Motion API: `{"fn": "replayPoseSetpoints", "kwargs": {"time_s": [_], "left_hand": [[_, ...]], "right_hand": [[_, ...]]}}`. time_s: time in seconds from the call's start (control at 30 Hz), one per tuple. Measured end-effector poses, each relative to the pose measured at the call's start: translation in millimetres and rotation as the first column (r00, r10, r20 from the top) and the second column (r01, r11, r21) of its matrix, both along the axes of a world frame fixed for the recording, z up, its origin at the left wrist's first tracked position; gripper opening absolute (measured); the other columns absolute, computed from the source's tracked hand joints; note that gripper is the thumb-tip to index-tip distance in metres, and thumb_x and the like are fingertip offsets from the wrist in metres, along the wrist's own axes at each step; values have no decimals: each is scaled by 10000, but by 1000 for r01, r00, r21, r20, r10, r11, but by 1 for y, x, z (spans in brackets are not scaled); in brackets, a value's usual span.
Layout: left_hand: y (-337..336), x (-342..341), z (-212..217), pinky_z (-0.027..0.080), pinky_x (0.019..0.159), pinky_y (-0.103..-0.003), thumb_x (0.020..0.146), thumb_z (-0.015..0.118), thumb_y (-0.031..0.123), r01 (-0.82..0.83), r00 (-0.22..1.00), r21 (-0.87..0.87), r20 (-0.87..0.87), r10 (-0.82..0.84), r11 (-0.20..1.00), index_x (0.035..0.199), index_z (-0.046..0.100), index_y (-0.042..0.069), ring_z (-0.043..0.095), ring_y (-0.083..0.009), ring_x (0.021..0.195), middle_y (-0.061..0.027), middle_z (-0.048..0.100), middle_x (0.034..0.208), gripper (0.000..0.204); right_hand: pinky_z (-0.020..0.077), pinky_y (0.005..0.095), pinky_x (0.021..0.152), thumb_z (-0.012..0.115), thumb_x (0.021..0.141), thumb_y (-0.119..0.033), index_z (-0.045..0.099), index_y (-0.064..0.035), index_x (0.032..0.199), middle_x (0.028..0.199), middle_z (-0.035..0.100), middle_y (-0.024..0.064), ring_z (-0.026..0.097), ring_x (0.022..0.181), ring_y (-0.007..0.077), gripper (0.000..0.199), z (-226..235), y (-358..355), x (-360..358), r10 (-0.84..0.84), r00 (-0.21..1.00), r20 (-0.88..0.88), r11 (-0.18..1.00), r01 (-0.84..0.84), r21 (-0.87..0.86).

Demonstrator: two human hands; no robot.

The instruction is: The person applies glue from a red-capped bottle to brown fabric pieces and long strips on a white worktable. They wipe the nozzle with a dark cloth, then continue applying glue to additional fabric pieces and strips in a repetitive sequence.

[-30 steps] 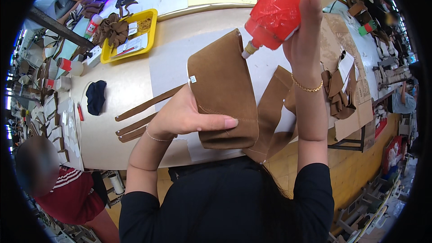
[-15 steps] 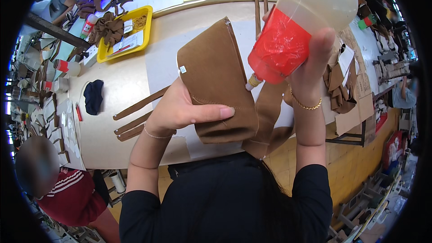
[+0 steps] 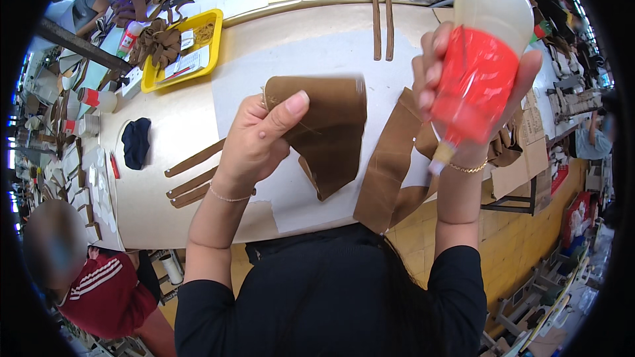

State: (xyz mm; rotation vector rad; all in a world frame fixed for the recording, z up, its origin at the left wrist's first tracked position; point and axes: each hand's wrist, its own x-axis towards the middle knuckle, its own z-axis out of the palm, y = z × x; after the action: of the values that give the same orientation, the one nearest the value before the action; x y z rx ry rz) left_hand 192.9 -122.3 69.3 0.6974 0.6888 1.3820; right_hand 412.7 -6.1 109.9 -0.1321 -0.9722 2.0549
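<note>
In my left hand [image 3: 268, 129] a brown leather piece [image 3: 329, 119] is pinched at its left edge, thumb on top; it hangs over the white paper, its far edge blurred. My right hand [image 3: 433, 69] grips a squeeze bottle [image 3: 479, 79] with a translucent body and red wrapping. The bottle is tipped nozzle-down, and its tan nozzle [image 3: 441, 157] points toward me, apart from the leather. Between my hands, more brown leather [image 3: 387, 165] lies on the white paper [image 3: 245, 73]. Several brown straps [image 3: 195, 158] rest left of my left wrist.
A yellow tray [image 3: 218, 46] with brown scraps and papers stands at the far left. Nearer lie a dark cloth [image 3: 137, 143] and a red pen [image 3: 115, 165]. Two brown strips [image 3: 382, 20] lie at the back. Cardboard [image 3: 522, 168] is at the right; another person [image 3: 106, 291] is at lower left.
My left hand has turned the leather piece over, so its long end now points toward me. The bottle has moved away to the right, its nozzle off the leather edge.
</note>
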Motion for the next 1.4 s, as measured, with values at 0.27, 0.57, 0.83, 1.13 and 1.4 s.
{"fn": "replayPoseSetpoints", "kwargs": {"time_s": [0.27, 0.57, 0.83, 1.13, 1.4], "left_hand": [[-1, 5, 16, 469, 900, -308, 842, 686, 120, 89, 944, -101, -310, -116, 991, 1261, 460, -18, 570, -157, 1043, -89, 595, 1148, 495], [-12, 0, 31, 479, 869, -293, 853, 646, 90, 63, 964, -146, -246, -98, 987, 1227, 490, -23, 585, -152, 1006, -94, 608, 1115, 421], [-14, 0, 31, 483, 854, -291, 853, 636, 81, 27, 969, -152, -240, -64, 988, 1203, 506, -28, 586, -144, 989, -87, 611, 1103, 389], [-8, 4, 30, 494, 832, -292, 852, 616, 63, -23, 975, -163, -223, -14, 986, 1190, 510, -25, 588, -147, 972, -86, 613, 1086, 365], [-4, 5, 29, 504, 831, -305, 850, 594, 52, -12, 969, -186, -245, -35, 983, 1221, 487, -15, 598, -163, 976, -96, 607, 1106, 392]], "right_hand": [[555, 356, 712, 439, 859, -680, 503, 12, 1158, 941, 631, 134, 651, 838, 218, 756, -2, 37, -26, -585, 804, 106, 759, 497, 421], [478, 269, 695, 465, 926, -553, 497, -37, 1141, 917, 581, 54, 586, 803, 125, 560, 11, 48, -62, -515, 854, 75, 696, 365, 618], [480, 264, 744, 457, 935, -540, 503, -35, 1133, 934, 585, 62, 585, 837, 124, 545, 10, 29, -70, -432, 884, 181, 815, 296, 498], [547, 341, 778, 459, 914, -572, 506, -10, 1182, 1028, 623, 120, 646, 903, 197, 624, -22, 36, -49, -479, 852, 214, 805, 328, 495], [541, 342, 787, 481, 861, -648, 465, 2, 1236, 1072, 603, 134, 625, 954, 207, 750, -12, 15, -43, -437, 799, 412, 793, 127, 596]]}}
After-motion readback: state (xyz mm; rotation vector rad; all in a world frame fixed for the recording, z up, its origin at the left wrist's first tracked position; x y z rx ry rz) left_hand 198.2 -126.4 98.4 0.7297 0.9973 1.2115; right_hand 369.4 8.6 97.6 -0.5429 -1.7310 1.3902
